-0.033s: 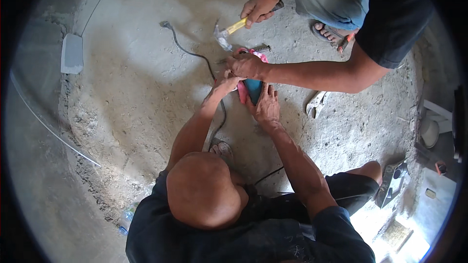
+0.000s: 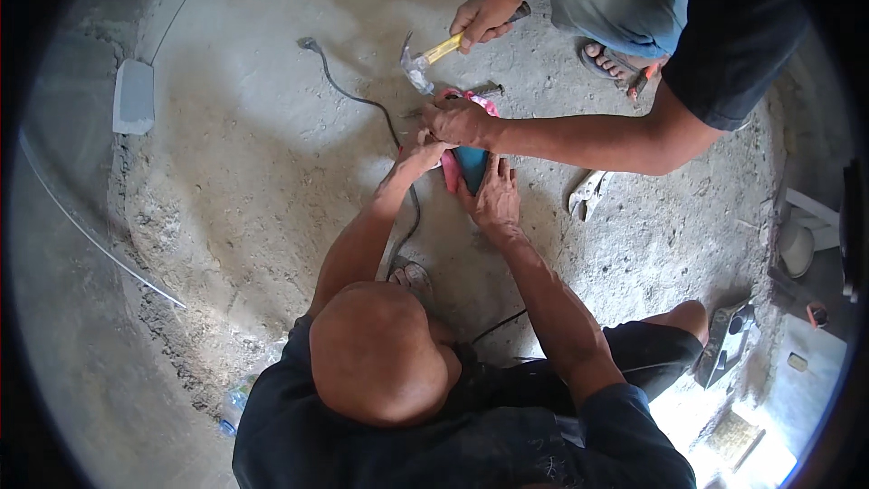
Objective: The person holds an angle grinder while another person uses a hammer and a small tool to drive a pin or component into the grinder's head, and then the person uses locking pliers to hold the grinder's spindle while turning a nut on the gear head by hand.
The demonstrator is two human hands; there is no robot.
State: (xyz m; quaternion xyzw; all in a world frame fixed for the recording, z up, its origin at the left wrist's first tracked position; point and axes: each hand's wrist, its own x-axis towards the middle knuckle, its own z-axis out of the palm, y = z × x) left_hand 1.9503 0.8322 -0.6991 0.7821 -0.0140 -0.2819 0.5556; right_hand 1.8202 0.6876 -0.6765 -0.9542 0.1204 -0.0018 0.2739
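Note:
Neither of my own hands shows in the head view. Just ahead of me a seated person in dark clothes reaches both arms forward. That person's left hand (image 2: 421, 154) and right hand (image 2: 493, 199) hold a teal thing (image 2: 471, 166) with pink material (image 2: 450, 172) beside it; its kind is mostly hidden. A co-worker at the upper right grips a claw hammer (image 2: 441, 49) with a yellow handle, its head just above the work. The co-worker's other hand (image 2: 460, 122) is closed at the far end of the teal thing, touching the seated person's left hand.
A black cord (image 2: 358, 98) with a plug curves over the rough concrete floor (image 2: 244, 172). Right of the hands lies a pale two-pronged thing (image 2: 588, 193). A pale block (image 2: 134, 100) sits at left, near a thin white tube (image 2: 100, 243). A dark case-like thing (image 2: 727, 341) stands at right.
The hammer has shifted very slightly to the right in the co-worker's hand. The hands at the teal thing stay in place.

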